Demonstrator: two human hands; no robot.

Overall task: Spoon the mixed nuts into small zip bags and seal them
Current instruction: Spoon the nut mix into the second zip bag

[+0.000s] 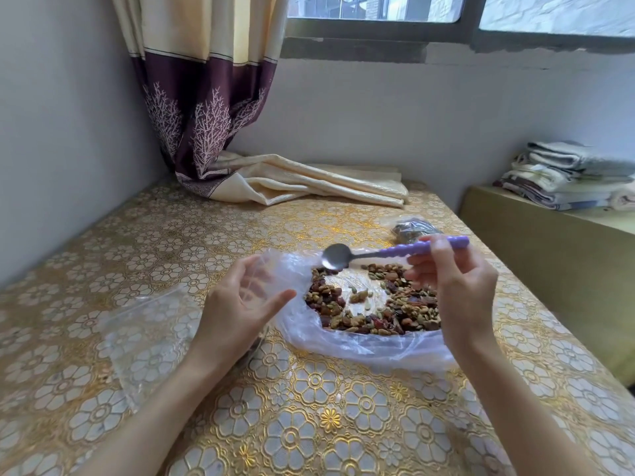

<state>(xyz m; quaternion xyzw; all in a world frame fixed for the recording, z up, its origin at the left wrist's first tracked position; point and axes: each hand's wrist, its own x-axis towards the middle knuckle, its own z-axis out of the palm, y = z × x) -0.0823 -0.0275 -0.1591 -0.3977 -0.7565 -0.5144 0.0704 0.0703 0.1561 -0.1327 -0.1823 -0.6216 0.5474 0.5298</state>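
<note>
Purple-handled spoon (395, 253) pinched in the right hand (457, 286), left hand (240, 304) relaxed open beside the loose mixed nuts (378, 304); flimsy, slippery zip bags (151, 334) likely need gripping at the rim.

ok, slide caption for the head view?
Right hand holds spoon over mixed nuts; left hand open.

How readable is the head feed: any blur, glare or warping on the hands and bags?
Head view: left hand slightly motion-blurred; spoon in right hand sharp; soft window daylight, glare on the clear plastic under the nuts; wide-angle bending at window frame.
</note>
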